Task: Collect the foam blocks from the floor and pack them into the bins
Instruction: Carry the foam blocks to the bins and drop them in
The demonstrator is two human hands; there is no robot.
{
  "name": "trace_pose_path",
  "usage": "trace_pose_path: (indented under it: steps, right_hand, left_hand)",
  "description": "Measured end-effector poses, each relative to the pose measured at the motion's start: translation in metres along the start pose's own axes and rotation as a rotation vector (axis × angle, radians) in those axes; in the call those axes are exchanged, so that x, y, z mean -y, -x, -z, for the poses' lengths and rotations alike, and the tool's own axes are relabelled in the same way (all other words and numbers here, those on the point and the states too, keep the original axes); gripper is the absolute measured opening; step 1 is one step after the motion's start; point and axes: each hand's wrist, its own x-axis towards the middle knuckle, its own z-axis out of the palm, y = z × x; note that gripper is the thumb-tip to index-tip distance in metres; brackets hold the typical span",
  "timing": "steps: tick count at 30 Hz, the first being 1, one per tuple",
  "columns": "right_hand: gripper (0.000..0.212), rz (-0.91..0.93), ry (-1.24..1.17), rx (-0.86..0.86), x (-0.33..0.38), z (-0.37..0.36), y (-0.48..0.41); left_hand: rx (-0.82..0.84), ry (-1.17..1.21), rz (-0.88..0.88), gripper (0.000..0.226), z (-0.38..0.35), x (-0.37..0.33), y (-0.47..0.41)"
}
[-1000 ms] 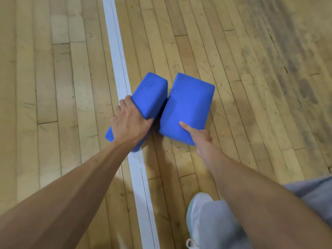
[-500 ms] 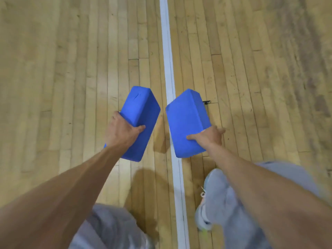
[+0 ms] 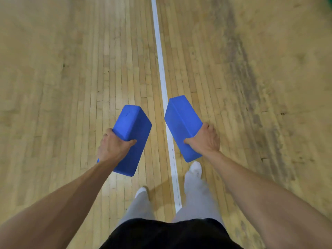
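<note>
Two blue foam blocks carried, one per hand, above the wooden floor [image 3: 71,87].
Left hand [image 3: 114,146] grips the left foam block [image 3: 133,139], thumb across its top; right hand [image 3: 204,139] grips the right foam block [image 3: 181,123]. Both blocks' long axes point forward, far ends tipped toward the white floor line [image 3: 161,69] between them, blocks apart.

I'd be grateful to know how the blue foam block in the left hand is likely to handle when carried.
Probably light: the left hand alone holds the blue foam block off the floor. Likely stiff, since its far end juts out without sagging. Its flat faces suggest it won't roll.
</note>
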Motion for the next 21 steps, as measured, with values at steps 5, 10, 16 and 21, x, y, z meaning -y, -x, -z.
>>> trace_pose_path:
  steps: [5, 10, 16, 21]
  right_hand:
    - [0.078, -0.060, -0.060, -0.199, -0.002, 0.030, 0.055]
    - [0.080, -0.288, -0.281, -0.380, -0.026, 0.035, 0.137]
    - [0.090, -0.476, -0.528, -0.557, -0.105, 0.056, 0.255]
    - [0.089, -0.708, -0.691, -0.699, -0.218, 0.038, 0.374]
  left_hand:
    - [0.034, 0.095, -0.214, 0.081, 0.028, -0.012, 0.006]
    - [0.091, -0.046, -0.503, 0.082, 0.044, -0.033, 0.041]
    - [0.204, -0.158, -0.802, 0.084, 0.036, -0.075, 0.140]
    - [0.268, -0.264, -1.104, 0.088, -0.021, -0.106, 0.280]
